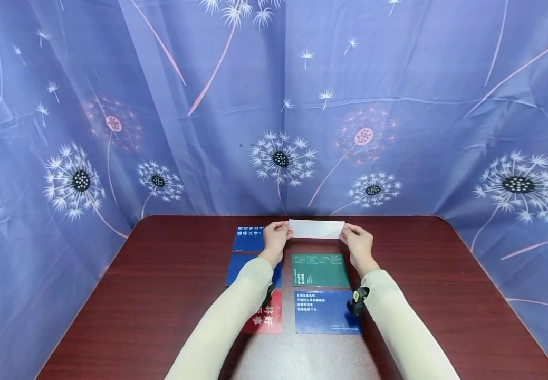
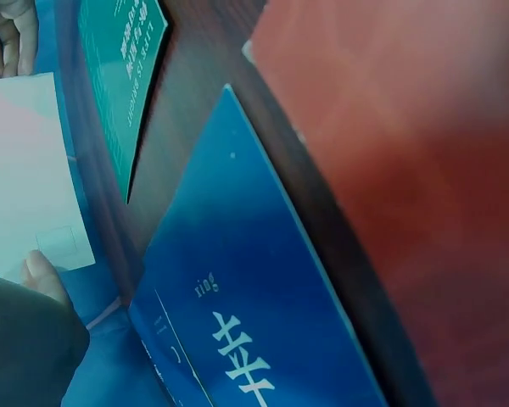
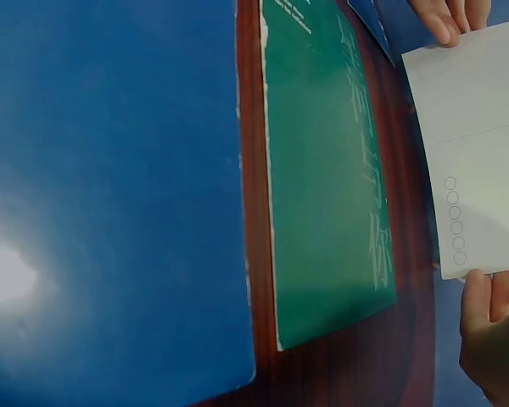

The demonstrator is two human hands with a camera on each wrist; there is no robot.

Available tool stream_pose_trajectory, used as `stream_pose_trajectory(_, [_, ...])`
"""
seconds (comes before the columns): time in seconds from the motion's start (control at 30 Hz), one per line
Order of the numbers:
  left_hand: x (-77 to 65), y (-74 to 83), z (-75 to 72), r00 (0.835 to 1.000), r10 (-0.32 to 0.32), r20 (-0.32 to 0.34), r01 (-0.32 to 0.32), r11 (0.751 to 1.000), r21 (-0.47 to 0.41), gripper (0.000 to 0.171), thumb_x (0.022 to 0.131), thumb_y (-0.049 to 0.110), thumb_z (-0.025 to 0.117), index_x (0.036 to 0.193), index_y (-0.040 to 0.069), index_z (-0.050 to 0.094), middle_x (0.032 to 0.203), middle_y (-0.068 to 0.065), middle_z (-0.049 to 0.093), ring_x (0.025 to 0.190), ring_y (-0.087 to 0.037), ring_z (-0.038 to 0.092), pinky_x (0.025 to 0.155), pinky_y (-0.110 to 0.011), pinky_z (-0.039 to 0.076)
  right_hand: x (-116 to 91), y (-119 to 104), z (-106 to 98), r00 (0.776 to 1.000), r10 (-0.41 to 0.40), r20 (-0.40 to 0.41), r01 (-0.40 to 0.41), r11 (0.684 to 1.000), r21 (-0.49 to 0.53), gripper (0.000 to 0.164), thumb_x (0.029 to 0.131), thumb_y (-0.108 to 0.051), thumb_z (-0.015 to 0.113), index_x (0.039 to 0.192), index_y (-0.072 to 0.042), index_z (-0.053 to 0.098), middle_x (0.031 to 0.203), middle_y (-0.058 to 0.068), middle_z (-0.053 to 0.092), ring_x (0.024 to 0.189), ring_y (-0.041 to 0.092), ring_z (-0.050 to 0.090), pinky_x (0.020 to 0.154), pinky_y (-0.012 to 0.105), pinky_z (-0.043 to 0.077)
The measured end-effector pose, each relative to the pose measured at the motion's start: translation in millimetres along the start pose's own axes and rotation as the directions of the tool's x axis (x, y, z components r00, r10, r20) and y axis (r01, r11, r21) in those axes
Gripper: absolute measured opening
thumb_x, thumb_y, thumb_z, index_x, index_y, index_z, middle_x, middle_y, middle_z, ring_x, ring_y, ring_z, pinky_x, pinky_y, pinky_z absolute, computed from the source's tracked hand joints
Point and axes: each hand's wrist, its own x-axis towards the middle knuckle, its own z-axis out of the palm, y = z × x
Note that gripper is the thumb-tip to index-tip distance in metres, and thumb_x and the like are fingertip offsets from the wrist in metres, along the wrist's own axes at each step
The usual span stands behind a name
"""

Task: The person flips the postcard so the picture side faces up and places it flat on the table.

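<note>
Between my two hands a white postcard is held up near the table's far edge. My left hand pinches its left end, and my right hand pinches its right end. The right wrist view shows the postcard's pale side, with a column of small printed circles and a faint dotted line. In the left wrist view, my left thumb lies by a small printed square on the card. Just below the held card, a green card lies flat on the table.
On the left lie a blue card, a second blue card and a red card, partly hidden by my left arm. Another blue card lies below the green one. A blue dandelion-print curtain surrounds the dark red table.
</note>
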Motion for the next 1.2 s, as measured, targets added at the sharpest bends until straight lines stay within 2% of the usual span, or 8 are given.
stream_pose_trajectory(0.13, [0.1,0.3,-0.3,1.000,0.000,0.018,0.000,1.000,-0.002,0.025,0.097,0.004,0.055,0.116,-0.011,0.060,0.107,-0.028,0.064,0.098,-0.037,0.066,0.085,-0.037,0.055,0.6,-0.5,-0.7,1.000,-0.003,0.009,0.003,1.000,0.022,0.034,0.093,0.004,0.055,0.126,0.015,0.053,0.119,0.023,0.056,0.074,0.007,0.064,0.093,0.037,0.051])
stream_pose_trajectory(0.33, [2.8,-1.8,-0.1,1.000,-0.003,0.026,0.004,0.999,-0.033,0.023,0.095,0.006,0.058,0.111,-0.011,0.061,0.109,-0.032,0.062,0.103,-0.042,0.062,0.089,-0.041,0.053,-3.2,-3.9,-2.2,0.999,-0.001,-0.033,0.000,1.000,-0.019,0.032,0.091,0.003,0.058,0.120,0.014,0.058,0.095,0.011,0.064,0.070,0.008,0.065,0.089,0.038,0.053])
stream_pose_trajectory(0.5, [3.2,-2.1,-2.7,0.999,-0.027,0.033,0.028,0.999,-0.043,0.021,0.094,0.008,0.061,0.107,-0.008,0.062,0.108,-0.029,0.064,0.103,-0.041,0.063,0.091,-0.042,0.052,-5.4,-6.8,-5.4,1.000,0.021,-0.015,-0.021,0.999,-0.041,0.032,0.092,0.000,0.059,0.120,0.015,0.057,0.092,0.012,0.067,0.073,0.011,0.068,0.092,0.042,0.051])
stream_pose_trajectory(0.7, [2.3,-1.4,-6.4,0.998,-0.014,0.057,0.018,0.997,-0.072,0.025,0.092,0.000,0.062,0.113,-0.012,0.058,0.108,-0.030,0.063,0.103,-0.041,0.063,0.092,-0.043,0.051,-4.8,-5.4,-6.4,1.000,0.025,0.010,-0.025,0.999,-0.024,0.032,0.092,0.002,0.060,0.121,0.015,0.057,0.084,0.002,0.067,0.072,0.010,0.068,0.082,0.034,0.056])
stream_pose_trajectory(0.83, [4.4,-1.8,-6.9,0.998,-0.003,0.066,0.005,1.000,-0.027,0.028,0.088,-0.006,0.063,0.115,-0.013,0.058,0.103,-0.025,0.066,0.091,-0.029,0.068,0.087,-0.037,0.055,-3.6,-4.5,-7.0,0.999,0.038,0.002,-0.037,0.996,-0.081,0.034,0.089,0.002,0.064,0.122,0.011,0.060,0.092,0.003,0.065,0.067,0.004,0.064,0.067,0.019,0.056])
stream_pose_trajectory(0.93, [4.9,-3.1,-7.0,0.998,0.007,0.056,-0.008,0.999,0.032,0.027,0.086,-0.008,0.065,0.113,-0.010,0.061,0.100,-0.019,0.068,0.086,-0.018,0.067,0.083,-0.032,0.056,-2.9,-3.6,-7.7,0.999,0.040,0.020,-0.038,0.992,-0.117,0.036,0.088,0.002,0.064,0.123,0.008,0.060,0.098,0.007,0.064,0.063,0.001,0.061,0.062,0.014,0.052])
stream_pose_trajectory(1.03, [3.6,-3.6,-6.8,0.999,0.013,0.038,-0.016,0.997,0.077,0.027,0.085,-0.008,0.066,0.112,-0.007,0.063,0.103,-0.019,0.067,0.091,-0.021,0.066,0.082,-0.030,0.056,-2.9,-2.9,-8.3,0.999,0.026,0.045,-0.022,0.995,-0.097,0.036,0.089,0.005,0.061,0.124,0.011,0.058,0.098,0.010,0.067,0.063,0.002,0.062,0.064,0.015,0.054])
stream_pose_trajectory(1.2, [1.4,-3.8,-5.5,0.999,0.011,0.040,-0.017,0.987,0.159,0.026,0.086,-0.004,0.067,0.112,-0.003,0.067,0.107,-0.019,0.066,0.098,-0.028,0.065,0.085,-0.034,0.055,-2.3,-2.9,-9.9,0.999,0.008,0.040,-0.004,0.996,-0.088,0.036,0.089,0.006,0.060,0.124,0.013,0.057,0.081,0.003,0.067,0.063,0.001,0.061,0.063,0.014,0.053])
